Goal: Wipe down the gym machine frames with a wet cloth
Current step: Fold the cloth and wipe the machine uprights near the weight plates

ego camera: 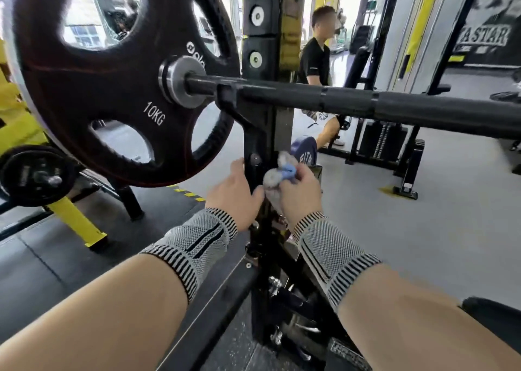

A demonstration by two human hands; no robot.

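**gymrat_07:** Grey-and-blue cloth (277,180) bunched in right hand (300,194), fingers curled round it, pressed against black upright post (258,145) at frame centre, just below barbell (366,106).

**wipedown_guy:** Left hand (235,194) on the post's other side, thumb touching the cloth, fingers mostly straight along the steel; hard to tell more.

**gymrat_07:** Post's long axis vertical, running up-frame from the knuckles. Right hand nearer the unwiped face, so probably a straight stroke along it, up or down.
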